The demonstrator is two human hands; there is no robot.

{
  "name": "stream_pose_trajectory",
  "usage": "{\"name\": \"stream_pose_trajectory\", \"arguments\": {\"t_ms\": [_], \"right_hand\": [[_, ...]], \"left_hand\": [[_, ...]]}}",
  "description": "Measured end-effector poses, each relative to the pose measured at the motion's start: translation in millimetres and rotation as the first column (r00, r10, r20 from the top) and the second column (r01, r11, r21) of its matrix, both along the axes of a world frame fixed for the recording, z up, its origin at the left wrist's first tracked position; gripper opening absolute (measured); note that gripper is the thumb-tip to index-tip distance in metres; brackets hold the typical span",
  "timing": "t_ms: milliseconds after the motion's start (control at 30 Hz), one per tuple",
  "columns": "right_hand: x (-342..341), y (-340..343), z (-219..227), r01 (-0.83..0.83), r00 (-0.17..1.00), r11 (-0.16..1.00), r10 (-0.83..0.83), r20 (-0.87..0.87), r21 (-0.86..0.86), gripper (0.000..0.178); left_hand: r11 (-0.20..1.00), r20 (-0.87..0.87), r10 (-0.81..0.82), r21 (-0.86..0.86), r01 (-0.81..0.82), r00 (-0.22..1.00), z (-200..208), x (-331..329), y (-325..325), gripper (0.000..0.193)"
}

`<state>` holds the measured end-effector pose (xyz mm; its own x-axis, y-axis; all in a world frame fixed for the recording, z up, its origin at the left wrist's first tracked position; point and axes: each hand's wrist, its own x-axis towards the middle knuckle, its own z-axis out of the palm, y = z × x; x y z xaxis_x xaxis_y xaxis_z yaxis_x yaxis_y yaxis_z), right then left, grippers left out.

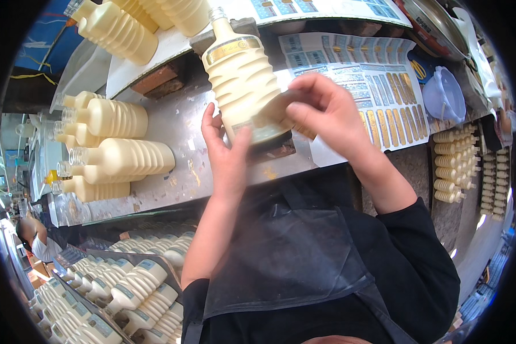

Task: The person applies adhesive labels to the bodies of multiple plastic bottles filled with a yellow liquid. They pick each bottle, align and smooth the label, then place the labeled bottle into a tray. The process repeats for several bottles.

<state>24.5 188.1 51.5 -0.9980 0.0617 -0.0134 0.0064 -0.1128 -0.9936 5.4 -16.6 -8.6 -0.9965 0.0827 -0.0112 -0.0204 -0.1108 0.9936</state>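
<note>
A cream ribbed bottle (241, 74) with a clear neck and a gold label (233, 50) on its shoulder leans back on the bench, neck pointing away from me. My left hand (223, 146) grips the lower left side, thumb in front and fingers behind. Near its base a pale label (247, 129) shows in part. At the lower right side, my right hand (332, 112) pinches a thin grey-brown flat piece (278, 109) against the bottle. That piece is blurred, so I cannot tell its kind.
Label sheets (378, 80) in blue and gold lie to the right, beside a lavender bucket (443, 94). Cream bottles (120, 157) lie at left, and more (120, 34) stand on the raised white board. Labelled bottles (137, 284) fill racks at lower left. Bricks (155, 79) support the board.
</note>
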Motion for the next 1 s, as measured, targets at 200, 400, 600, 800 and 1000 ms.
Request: {"name": "stream_pose_trajectory", "arguments": {"t_ms": [200, 400, 600, 800, 1000], "right_hand": [[1, -13, -9, 0.538, 0.732, 0.574, 0.045, -0.68, 0.617, 0.024], [31, -31, -11, 0.365, 0.653, 0.64, 0.343, -0.676, 0.677, 0.029], [27, -36, -24, 0.2, 0.965, 0.89, -0.106, -0.241, 0.409, 0.036], [23, -14, -75, 0.367, 0.922, 0.866, -0.291, -0.254, 0.339, 0.04], [7, 14, -52, 0.161, 0.981, 0.977, -0.144, 0.127, -0.141, 0.029]], "left_hand": [[0.999, 0.007, 0.017, 0.05, -0.018, 1.0, -5, 5, 0, 0.069], [0.992, 0.0, 0.018, 0.128, -0.018, 1.0, -7, 1, -1, 0.06], [0.994, -0.122, 0.058, -0.085, -0.069, 0.991, -25, -2, 6, 0.06], [0.993, -0.14, 0.064, -0.093, -0.078, 0.988, -23, 0, 11, 0.054], [0.989, -0.059, 0.073, 0.136, -0.065, 0.996, -16, 2, 9, 0.054]]}}
